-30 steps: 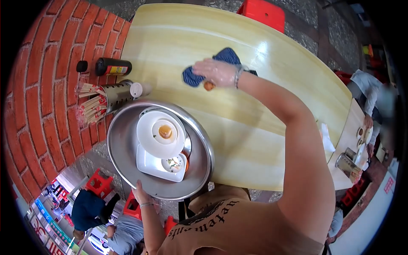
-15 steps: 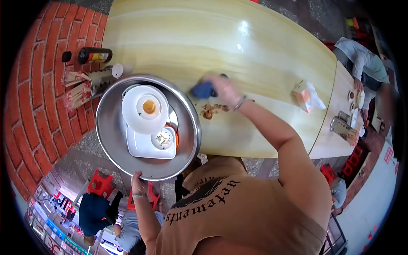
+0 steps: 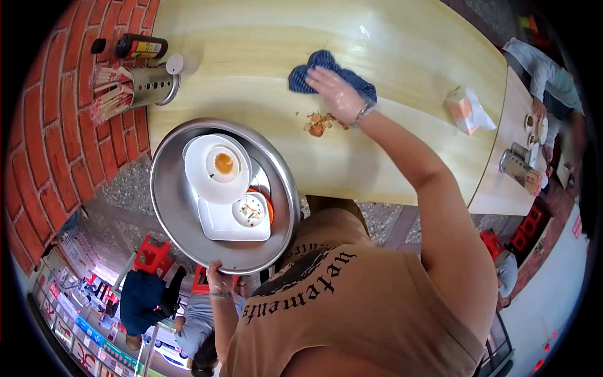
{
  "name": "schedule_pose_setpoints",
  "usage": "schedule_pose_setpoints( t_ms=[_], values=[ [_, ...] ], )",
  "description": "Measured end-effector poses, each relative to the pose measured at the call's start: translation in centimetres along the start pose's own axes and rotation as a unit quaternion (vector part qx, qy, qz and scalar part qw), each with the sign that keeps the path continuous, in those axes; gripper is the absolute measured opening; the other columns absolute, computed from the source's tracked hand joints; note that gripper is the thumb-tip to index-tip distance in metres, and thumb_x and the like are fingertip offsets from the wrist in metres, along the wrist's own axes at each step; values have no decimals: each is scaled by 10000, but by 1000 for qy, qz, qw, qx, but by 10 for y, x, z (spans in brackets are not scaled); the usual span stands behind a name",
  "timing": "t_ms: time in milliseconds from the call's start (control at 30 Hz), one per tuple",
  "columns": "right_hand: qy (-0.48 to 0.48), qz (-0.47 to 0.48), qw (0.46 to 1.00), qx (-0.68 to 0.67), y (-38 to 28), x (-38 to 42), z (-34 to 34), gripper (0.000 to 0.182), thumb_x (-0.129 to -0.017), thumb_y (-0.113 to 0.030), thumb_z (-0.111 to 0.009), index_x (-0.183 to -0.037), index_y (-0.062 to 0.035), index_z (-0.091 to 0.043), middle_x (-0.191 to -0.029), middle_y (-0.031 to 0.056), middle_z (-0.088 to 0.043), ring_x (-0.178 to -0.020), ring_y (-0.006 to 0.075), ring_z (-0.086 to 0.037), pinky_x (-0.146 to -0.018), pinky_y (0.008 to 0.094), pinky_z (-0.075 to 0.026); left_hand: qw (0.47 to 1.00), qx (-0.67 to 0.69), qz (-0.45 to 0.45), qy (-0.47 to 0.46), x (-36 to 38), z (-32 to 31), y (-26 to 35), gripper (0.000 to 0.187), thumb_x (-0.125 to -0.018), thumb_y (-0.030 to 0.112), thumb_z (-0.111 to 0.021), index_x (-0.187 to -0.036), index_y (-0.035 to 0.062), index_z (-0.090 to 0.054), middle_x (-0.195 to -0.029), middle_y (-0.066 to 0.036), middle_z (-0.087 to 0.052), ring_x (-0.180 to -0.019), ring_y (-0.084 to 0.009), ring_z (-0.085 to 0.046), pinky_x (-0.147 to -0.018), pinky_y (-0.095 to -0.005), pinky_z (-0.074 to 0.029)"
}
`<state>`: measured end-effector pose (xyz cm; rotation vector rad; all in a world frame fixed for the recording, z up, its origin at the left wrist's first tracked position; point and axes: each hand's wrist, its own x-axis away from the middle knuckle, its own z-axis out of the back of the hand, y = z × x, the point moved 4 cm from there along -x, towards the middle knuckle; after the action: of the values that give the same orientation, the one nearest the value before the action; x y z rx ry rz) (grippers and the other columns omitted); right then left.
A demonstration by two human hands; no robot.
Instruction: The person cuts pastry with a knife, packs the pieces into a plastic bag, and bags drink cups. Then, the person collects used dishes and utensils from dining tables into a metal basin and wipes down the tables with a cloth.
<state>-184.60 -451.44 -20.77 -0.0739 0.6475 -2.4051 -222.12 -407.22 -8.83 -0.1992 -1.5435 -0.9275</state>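
My right hand (image 3: 338, 93), in a clear glove, presses flat on a dark blue cloth (image 3: 308, 69) on the pale wooden table (image 3: 264, 38). A small heap of brownish food scraps (image 3: 319, 122) lies on the table just in front of the cloth, close to my wrist. My left hand (image 3: 218, 281) grips the near rim of a round metal tray (image 3: 173, 207) held at the table's edge. On the tray sit a round white plate (image 3: 217, 169) with a sauce dish and a square white plate (image 3: 217, 227) with a small dish.
A metal chopstick holder (image 3: 135, 87) lies by the brick wall (image 3: 44, 144), with a dark sauce bottle (image 3: 139, 46) beside it. A tissue packet (image 3: 466, 110) is at the table's right. Another person (image 3: 540, 81) sits at the far right table. Red stools (image 3: 151, 259) stand below.
My right hand has pushed the cloth away from me, leaving the scraps behind it. The tray has slid off over the table's edge toward me.
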Motion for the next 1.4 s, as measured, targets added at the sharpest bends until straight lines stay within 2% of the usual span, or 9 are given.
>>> schedule_pose_setpoints(
  t_ms=[233,467,500,633,867,967,1100,1267,1400],
  values=[
    [49,-10,996,-77,-72,2,-8,449,-668,87,-574,-1099,-30,-617,-1159,114,-596,-1037,297,-540,-917,358,-448,1000,17,-4,-1,11,33,-6,353,-742,39,-499,-1083,-51,-506,-1084,-147,-570,-1017,-272,-565,-929,-398,-460],
    [230,-148,956,-110,12,30,87,341,-686,124,-427,-882,-8,-673,-903,180,-664,-860,352,-633,-821,385,-514,999,-6,-38,-25,19,34,18,383,-743,21,-492,-1117,-64,-497,-1077,-138,-577,-1015,-274,-573,-924,-383,-464],
    [181,-197,958,-105,35,41,81,324,-749,56,-472,-1023,-2,-635,-1087,215,-612,-1012,352,-582,-917,390,-465,998,-6,-53,-39,21,27,23,396,-746,22,-494,-1132,-68,-490,-1086,-142,-575,-1024,-276,-568,-937,-392,-456],
    [127,-229,963,57,34,48,24,684,-785,-299,-655,-1326,13,-374,-1413,220,-308,-1320,375,-275,-1117,409,-224,997,-36,-36,-61,36,-29,41,395,-764,27,-497,-1146,-71,-475,-1119,-154,-565,-1054,-285,-558,-955,-408,-446],
    [53,-106,993,27,-5,75,25,612,-683,-89,-666,-1257,-13,-469,-1336,185,-427,-1279,359,-362,-1079,426,-304,985,-86,-61,-137,23,-180,84,349,-803,32,-505,-1140,-55,-484,-1093,-122,-586,-1030,-236,-577,-942,-387,-459],
    [161,-227,955,-107,-11,87,20,499,-693,-30,-614,-1185,-32,-536,-1256,181,-498,-1216,365,-427,-1049,437,-341,972,-106,-83,-190,2,-249,94,312,-820,70,-542,-1112,-38,-519,-1077,-114,-591,-1004,-220,-574,-924,-353,-455],
    [97,-349,926,-108,-5,112,-26,322,-810,-172,-594,-1075,7,-558,-1118,215,-549,-1069,391,-488,-900,437,-401,954,-132,-82,-255,-24,-332,101,287,-807,103,-595,-1066,-11,-547,-1017,-79,-600,-927,-174,-580,-874,-313,-466],
    [214,-391,882,-152,-41,103,-41,348,-844,-297,-551,-1028,-2,-571,-1043,206,-584,-978,348,-538,-845,418,-416,918,-243,-111,-293,-47,-391,105,308,-767,177,-638,-1010,-1,-575,-918,-60,-609,-868,-160,-555,-752,-293,-430],
    [263,-398,795,-375,-55,97,-85,312,-861,-271,-534,-1019,-7,-580,-1041,181,-593,-954,338,-553,-809,410,-442,890,-297,-105,-329,-56,-409,111,315,-802,158,-599,-1067,-9,-570,-996,-78,-623,-919,-168,-582,-854,-302,-453]
  ],
)
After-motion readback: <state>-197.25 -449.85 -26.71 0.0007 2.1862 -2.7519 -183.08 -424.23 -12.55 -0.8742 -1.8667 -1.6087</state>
